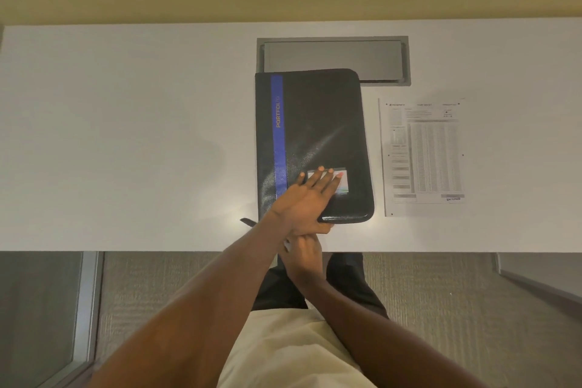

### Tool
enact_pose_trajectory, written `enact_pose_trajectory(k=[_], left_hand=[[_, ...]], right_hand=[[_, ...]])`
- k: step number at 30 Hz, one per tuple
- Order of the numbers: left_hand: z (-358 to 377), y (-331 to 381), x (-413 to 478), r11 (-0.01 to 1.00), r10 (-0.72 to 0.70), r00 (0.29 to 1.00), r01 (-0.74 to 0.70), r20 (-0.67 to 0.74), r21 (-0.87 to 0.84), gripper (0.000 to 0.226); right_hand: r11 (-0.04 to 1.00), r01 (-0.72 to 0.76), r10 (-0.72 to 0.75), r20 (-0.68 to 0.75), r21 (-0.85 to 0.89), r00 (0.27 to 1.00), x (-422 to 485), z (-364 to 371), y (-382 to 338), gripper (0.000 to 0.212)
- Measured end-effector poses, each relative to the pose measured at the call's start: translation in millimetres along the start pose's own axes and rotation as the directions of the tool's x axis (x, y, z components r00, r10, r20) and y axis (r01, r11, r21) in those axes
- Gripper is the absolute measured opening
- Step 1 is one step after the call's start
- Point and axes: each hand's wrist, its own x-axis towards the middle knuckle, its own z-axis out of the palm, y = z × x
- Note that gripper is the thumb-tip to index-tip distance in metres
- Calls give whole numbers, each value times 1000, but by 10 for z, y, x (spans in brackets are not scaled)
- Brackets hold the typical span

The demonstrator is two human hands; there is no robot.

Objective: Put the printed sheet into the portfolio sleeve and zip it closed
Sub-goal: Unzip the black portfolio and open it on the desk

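Note:
A black zip portfolio [318, 123] with a blue stripe lies shut on the white desk, its near edge towards me. My left hand [310, 195] rests flat on its near end, fingers straight over a small label window. My right hand [302, 250] sits just under my left wrist at the portfolio's near edge; its fingers are hidden, so what it holds cannot be seen. A dark strap [247, 222] sticks out at the near left corner. The printed sheet [423, 156] lies flat on the desk, just right of the portfolio.
A grey recessed cable hatch [333, 55] sits in the white desk [126, 135] behind the portfolio, partly covered by it. The desk's front edge runs close to my body, with carpet below it.

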Motion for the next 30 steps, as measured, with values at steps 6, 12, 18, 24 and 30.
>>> enact_pose_trajectory(k=[6,12,18,24,30], left_hand=[[32,-27,-50,1000,8,1000,-8,-14,7,108],[98,-60,-72,1000,31,998,-31,-45,4,106],[150,-85,-128,998,31,997,-35,-78,-45,99],[104,-48,-193,996,11,996,-19,-92,-82,98],[-3,71,-353,971,-135,940,62,-315,-231,88]], right_hand=[[999,2,-6,103,34,995,-15,39,61,21],[987,-142,121,226,80,967,-150,-297,649,31],[795,-384,512,-180,469,840,227,-1110,1006,15],[679,-394,338,213,620,917,1188,-1666,591,41],[770,-400,418,81,497,905,1307,-1707,217,35]])
